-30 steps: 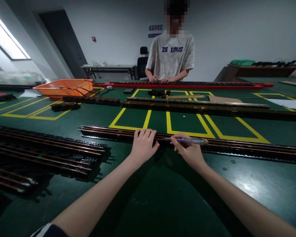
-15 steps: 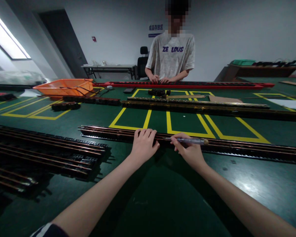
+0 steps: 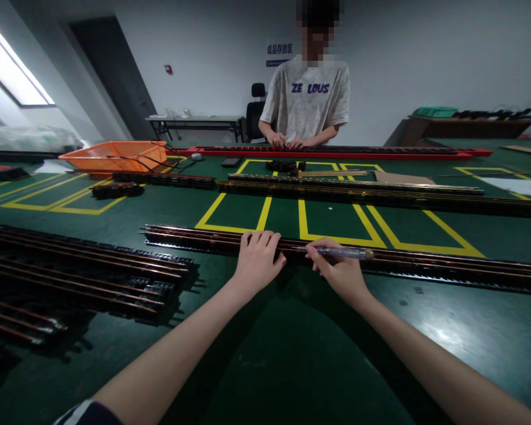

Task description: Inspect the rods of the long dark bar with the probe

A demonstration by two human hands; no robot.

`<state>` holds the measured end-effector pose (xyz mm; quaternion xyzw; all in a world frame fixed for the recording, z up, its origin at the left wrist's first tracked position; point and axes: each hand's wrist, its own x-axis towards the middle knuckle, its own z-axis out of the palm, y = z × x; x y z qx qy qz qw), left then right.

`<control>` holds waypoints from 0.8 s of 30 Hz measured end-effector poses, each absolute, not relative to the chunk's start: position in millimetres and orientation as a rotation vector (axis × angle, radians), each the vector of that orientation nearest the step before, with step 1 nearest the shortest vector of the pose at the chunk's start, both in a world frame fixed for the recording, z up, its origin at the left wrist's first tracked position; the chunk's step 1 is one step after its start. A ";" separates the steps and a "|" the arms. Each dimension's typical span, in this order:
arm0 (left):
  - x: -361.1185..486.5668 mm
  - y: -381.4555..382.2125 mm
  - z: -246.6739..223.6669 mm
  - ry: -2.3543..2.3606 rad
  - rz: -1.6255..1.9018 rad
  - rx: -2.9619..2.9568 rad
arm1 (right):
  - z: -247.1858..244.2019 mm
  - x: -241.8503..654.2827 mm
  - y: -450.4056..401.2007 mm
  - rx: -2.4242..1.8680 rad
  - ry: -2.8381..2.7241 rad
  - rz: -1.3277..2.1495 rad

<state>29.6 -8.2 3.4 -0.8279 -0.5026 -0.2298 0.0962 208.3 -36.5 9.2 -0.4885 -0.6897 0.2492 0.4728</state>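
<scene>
A long black rail with copper-coloured strips lies across the green table in front of me. My left hand is closed over it, fingers over the far edge and thumb on the near side. Just to the right, my right hand grips a screwdriver with a clear handle, much like a pen. Its shaft points left, and the tip comes down at the rail beside my left thumb. Whether the tip touches a screw is too small to make out.
Several similar rails lie at the left. Beyond my rail are another long rail, an orange basket and a red rail. A co-worker stands across the table, hands on the red rail. Yellow tape marks the table.
My hands, the screwdriver and the rail look the same as before. Across the table, the co-worker's hand and arm have shifted very slightly.
</scene>
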 end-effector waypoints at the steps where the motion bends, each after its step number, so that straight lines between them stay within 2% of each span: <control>1: 29.7 -8.4 3.4 -1.489 -0.680 -2.452 | 9.1 208.3 -36.5 -1.195 -1.687 0.617; 24: 31.4 -10.1 3.6 -1.509 -0.658 -2.435 | 9.7 207.9 -35.5 -1.197 -1.679 0.566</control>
